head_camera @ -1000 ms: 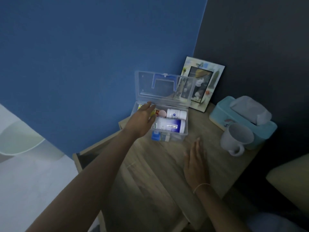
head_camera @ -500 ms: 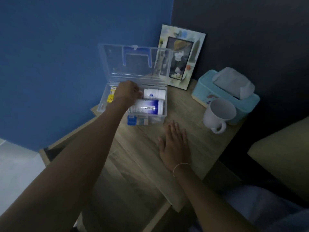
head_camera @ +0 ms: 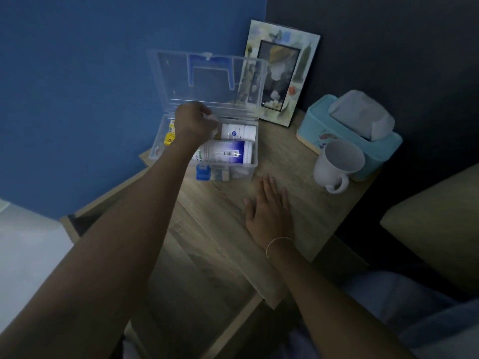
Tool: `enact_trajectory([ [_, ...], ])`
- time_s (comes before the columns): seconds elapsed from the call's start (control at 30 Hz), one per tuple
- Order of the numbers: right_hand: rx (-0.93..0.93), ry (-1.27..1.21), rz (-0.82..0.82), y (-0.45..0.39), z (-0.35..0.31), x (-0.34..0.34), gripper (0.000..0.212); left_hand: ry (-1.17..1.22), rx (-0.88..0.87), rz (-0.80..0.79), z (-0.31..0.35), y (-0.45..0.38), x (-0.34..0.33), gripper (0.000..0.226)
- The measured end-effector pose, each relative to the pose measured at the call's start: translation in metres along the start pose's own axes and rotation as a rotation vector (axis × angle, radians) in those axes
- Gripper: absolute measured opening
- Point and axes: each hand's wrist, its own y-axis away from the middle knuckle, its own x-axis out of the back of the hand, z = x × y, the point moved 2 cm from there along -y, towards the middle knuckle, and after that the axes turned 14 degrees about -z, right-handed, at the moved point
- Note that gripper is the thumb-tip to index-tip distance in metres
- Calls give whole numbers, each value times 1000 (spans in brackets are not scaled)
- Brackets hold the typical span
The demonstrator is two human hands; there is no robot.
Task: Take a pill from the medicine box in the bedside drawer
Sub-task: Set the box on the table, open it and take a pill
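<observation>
The medicine box sits a bit above the middle of the frame, on the far left corner of a wood-grain nightstand top, right against the blue wall. It's a clear hard plastic box, rectangular with rounded corners, and its see-through lid stands straight up with a blue handle molded into it. Inside, two round white bottles lie on their sides: a smaller one at the back and a fatter one with a dark blue label and a barcode in front. There's a yellow packet at the left end, and a blue latch on the front wall.

The left hand is down in the box, fingers curled in together around something small and whitish. Too dim and blurry to say if it's actually a pill. The right hand lies flat on the wood just in front of the box, palm down, fingers straight and close together, with a thin bracelet on the wrist.

Behind the box, upper middle, a flowery picture frame leans on the dark wall. To the right there's a smooth white mug touching a teal tissue box with a tissue poking out. Lower left, the drawer hangs open.
</observation>
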Motion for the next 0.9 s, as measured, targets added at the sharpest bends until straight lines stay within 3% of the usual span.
enact_trajectory([
  [0.13,10,-5,-22,2,0,4,62,115,-148,117,4,49,19,28],
  [0.3,11,-132,-130,4,-3,18,57,209,-278,-34,-4,137,14,17],
  [0.37,24,-493,-115,10,-13,32,36,163,-297,-94,-10,169,7,15],
  [0.43,-15,-1004,-75,31,-30,45,19,172,-281,-134,-15,196,-2,17],
  [0.5,-75,-1459,-225,54,-45,45,13,232,-266,-166,-15,215,-10,18],
  [0.6,-75,-1884,-509,84,-55,43,23,254,-279,-190,-12,235,-15,18],
  [0.7,-88,-2104,-571,100,-54,45,25,157,-349,-179,-10,248,-13,17],
  [0.9,-73,-2098,-661,115,-49,54,25,-165,-469,-220,-14,261,-12,37],
])
